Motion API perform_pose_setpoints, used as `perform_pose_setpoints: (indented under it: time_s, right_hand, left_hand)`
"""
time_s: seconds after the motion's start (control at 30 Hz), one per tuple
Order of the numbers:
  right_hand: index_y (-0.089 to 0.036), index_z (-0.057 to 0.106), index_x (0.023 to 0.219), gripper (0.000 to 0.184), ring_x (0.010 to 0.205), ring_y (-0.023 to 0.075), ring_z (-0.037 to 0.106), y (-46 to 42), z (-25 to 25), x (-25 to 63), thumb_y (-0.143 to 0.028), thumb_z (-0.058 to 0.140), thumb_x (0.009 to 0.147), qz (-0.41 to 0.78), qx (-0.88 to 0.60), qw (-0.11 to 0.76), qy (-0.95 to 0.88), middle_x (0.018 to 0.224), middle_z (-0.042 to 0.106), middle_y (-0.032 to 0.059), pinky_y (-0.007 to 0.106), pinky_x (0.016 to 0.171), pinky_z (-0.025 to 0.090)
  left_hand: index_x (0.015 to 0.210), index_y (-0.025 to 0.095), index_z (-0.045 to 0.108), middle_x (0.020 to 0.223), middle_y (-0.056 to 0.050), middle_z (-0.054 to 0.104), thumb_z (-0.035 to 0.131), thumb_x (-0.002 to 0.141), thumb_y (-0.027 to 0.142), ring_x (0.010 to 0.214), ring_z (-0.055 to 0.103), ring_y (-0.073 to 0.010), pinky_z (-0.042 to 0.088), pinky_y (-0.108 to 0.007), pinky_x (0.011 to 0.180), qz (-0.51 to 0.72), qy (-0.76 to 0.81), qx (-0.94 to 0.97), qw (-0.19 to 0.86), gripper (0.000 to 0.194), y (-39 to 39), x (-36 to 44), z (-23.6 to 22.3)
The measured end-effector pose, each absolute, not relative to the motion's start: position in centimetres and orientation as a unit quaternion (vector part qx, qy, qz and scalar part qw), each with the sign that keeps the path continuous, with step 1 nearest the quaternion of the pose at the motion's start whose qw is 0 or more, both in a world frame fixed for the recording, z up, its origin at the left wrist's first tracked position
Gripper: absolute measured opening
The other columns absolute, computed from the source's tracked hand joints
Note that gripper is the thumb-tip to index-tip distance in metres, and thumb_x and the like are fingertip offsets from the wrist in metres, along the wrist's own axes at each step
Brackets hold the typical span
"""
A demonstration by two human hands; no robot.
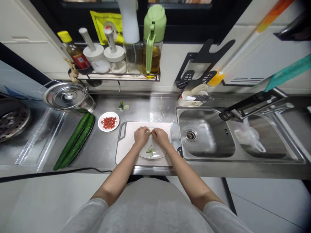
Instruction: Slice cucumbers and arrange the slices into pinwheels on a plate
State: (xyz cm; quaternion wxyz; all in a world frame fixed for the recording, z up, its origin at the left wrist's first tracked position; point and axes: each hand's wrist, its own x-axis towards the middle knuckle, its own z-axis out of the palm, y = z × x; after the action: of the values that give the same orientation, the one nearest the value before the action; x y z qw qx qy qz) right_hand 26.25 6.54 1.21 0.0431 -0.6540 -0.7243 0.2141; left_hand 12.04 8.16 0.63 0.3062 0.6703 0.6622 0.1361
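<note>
A cutting board (125, 145), with a plate (159, 152) upon it, is laid beneath the left hand (141, 136) and right hand (160, 136). Between the wrists, green slices (151, 150) are arranged on the plate; by both hands' fingertips, a small piece (151, 132) is pinched.

a pale grey top (150, 207) of soft-looking, matte cloth has a rounded front faintly mottled with shade, and its loose left sleeve (88, 213) and matching right sleeve (220, 215) stop near the elbows (109, 193), leaving slender forearms (122, 171), left hand (141, 136) and right hand (160, 137) bare.
</note>
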Motion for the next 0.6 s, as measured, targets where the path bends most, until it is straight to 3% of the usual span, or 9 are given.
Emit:
perform_pose_setpoints:
  time_s: [0.6]
  right_hand:
    - [-0.020, 0.063, 0.095, 0.020, 0.089, 0.0177, 0.055, 6.57, 1.32, 26.20, -0.024, 0.043, 0.092, 0.211, -0.661, 0.045, -0.718, 0.098, 0.065, 0.0064, 0.026, 0.072, 0.034]
  left_hand:
    - [0.086, 0.024, 0.068, 0.095, -0.005, 0.064, 0.060, 0.082, 0.034, 0.095, 0.056, -0.0228, 0.032, -0.038, 0.086, 0.105, 0.670, 0.677, 0.287, 0.014, 8.04, 12.39, 0.61]
